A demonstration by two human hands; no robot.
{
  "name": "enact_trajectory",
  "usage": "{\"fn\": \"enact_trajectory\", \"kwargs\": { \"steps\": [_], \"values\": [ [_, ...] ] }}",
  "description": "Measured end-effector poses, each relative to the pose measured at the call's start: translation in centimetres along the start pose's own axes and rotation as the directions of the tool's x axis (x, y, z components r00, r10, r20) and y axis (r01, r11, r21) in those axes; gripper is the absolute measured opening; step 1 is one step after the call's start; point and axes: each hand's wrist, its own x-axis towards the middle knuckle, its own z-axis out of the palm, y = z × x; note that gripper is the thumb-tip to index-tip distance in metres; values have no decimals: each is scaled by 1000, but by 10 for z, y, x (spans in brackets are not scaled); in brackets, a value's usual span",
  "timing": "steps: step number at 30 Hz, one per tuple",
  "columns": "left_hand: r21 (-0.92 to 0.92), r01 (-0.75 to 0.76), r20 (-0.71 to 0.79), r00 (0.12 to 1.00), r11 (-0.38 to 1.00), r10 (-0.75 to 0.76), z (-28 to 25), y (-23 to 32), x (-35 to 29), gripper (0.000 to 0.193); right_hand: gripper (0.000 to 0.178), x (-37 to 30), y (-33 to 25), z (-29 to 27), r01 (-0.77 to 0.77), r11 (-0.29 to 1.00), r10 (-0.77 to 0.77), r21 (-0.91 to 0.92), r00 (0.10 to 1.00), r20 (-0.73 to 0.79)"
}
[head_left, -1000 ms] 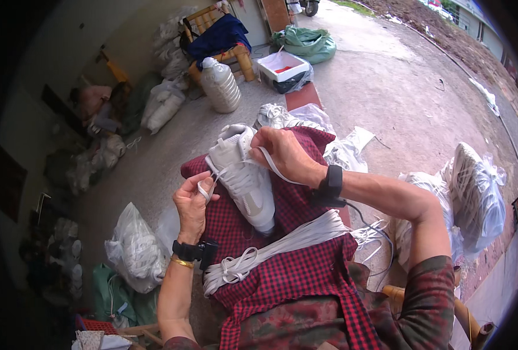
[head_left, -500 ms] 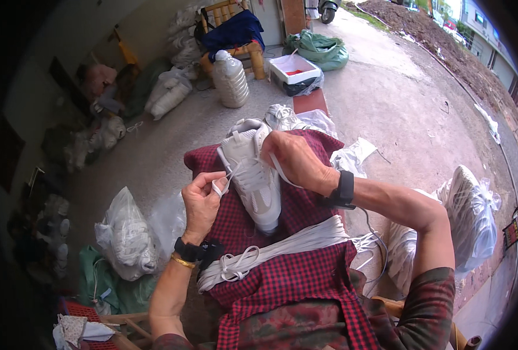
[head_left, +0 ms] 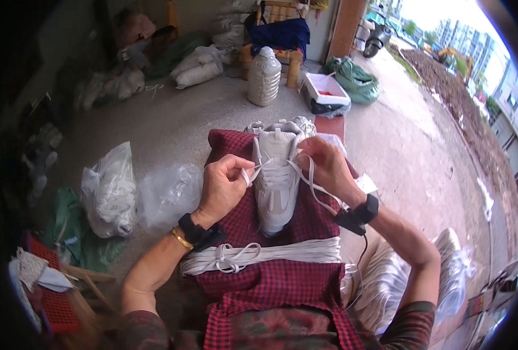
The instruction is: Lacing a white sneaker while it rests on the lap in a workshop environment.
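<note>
Left hand (head_left: 223, 188) pinching flat white lace (head_left: 248, 174), fingers squeezing tight. Right hand (head_left: 328, 169) gripping other lace end, pulling it sideways. White shoe (head_left: 276, 178) lying on red checked cloth (head_left: 305, 216), middle of frame. Lace maybe slipping out of hole if pulling too hard. Shoe maybe sliding off lap. Lace bundle (head_left: 265, 255) waiting lower middle.

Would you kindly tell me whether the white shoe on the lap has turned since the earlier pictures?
Yes. The white shoe lay slanted across the red checked cloth earlier; now it points straight away, square to the bundle of white laces.
</note>
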Motion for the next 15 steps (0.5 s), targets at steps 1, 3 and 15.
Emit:
{"fn": "enact_trajectory", "kwargs": {
  "steps": [1,3,15],
  "values": [
    [75,-75,-4,997,994,75,-1,1,-1,5,20,1,1,1,4,1000,-3,-17,1000,21],
    [94,-38,-46,998,995,43,-8,5,-2,5,22,5,-4,5,19,990,-16,-143,1000,21],
    [102,-7,-39,999,995,11,-3,5,9,5,36,15,-20,-6,40,955,-4,-294,992,124]
  ]
}}
